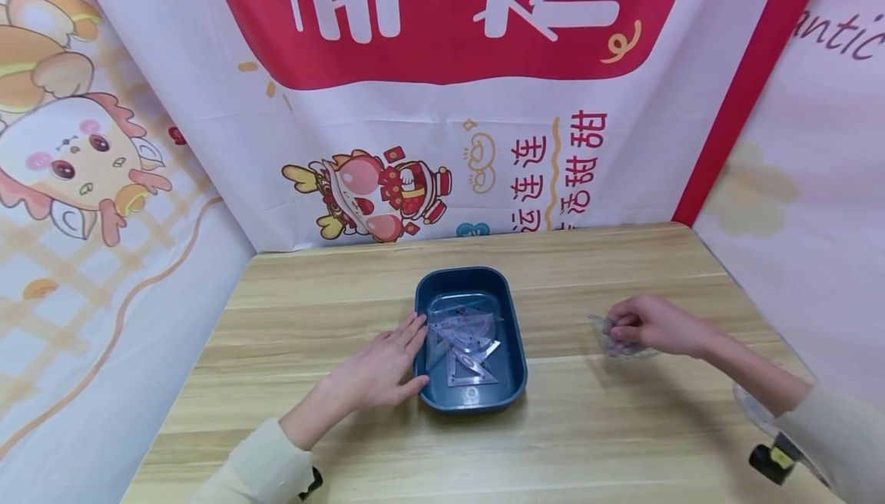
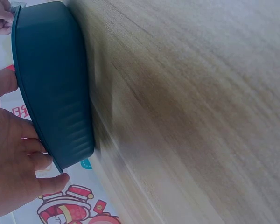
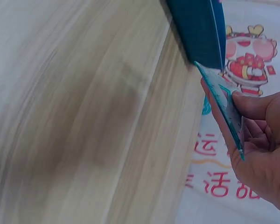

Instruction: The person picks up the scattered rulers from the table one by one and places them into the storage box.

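A dark blue rectangular tray [image 1: 520, 369] stands on the table with several clear plastic set squares [image 1: 477, 366] and what looks like a protractor overlapping inside it. My left hand [image 1: 383, 366] rests on the tray's left rim with its fingers extended; the left wrist view shows its fingertips along the outer edge. To the right of the tray, above the table, my right hand [image 1: 650, 326] pinches a clear set square [image 3: 220, 100] between thumb and fingers. In the right wrist view its edge looks teal, and the palm side of the hand [image 3: 263, 140] is visible.
A wood-grain table [image 1: 311, 296] carries the tray. Behind it hangs a red and white printed cloth [image 1: 429, 120], with more printed cloth on both sides. Partly behind the right forearm lies a clear curved piece [image 1: 752, 409] near the table's right edge.
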A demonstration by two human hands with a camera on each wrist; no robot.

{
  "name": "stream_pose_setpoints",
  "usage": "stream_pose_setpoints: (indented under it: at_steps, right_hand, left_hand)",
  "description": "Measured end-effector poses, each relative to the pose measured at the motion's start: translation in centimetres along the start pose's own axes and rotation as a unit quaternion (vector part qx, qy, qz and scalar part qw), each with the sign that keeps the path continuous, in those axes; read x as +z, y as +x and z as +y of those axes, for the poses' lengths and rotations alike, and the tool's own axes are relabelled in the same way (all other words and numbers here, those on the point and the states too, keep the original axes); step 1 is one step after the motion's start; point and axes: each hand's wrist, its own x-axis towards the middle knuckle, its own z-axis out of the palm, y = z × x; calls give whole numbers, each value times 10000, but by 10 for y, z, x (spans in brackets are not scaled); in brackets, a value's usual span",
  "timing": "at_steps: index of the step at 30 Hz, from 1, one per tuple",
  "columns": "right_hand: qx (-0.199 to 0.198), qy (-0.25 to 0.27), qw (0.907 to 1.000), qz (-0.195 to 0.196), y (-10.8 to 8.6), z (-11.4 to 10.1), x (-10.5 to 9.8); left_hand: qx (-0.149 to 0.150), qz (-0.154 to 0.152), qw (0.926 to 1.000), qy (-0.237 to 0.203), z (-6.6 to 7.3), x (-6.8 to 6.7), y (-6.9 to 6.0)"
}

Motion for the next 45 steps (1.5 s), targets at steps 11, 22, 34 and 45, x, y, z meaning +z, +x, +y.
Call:
stream_pose_setpoints:
  at_steps: [11,22,34,45]
  right_hand:
    - [-162,-228,9995,125,17,-30,11]
    - [30,-317,9995,-47,32,-48,17]
    - [-443,-310,9979,-351,63,-62,27]
    - [-828,-676,9933,-429,88,-81,32]
  left_hand:
    - [-3,-53,9999,91,0,1,0]
    - [54,9,9999,89,2,3,-2]
    - [45,34,10000,57,0,8,-4]
    - [59,-132,9998,154,-1,1,0]
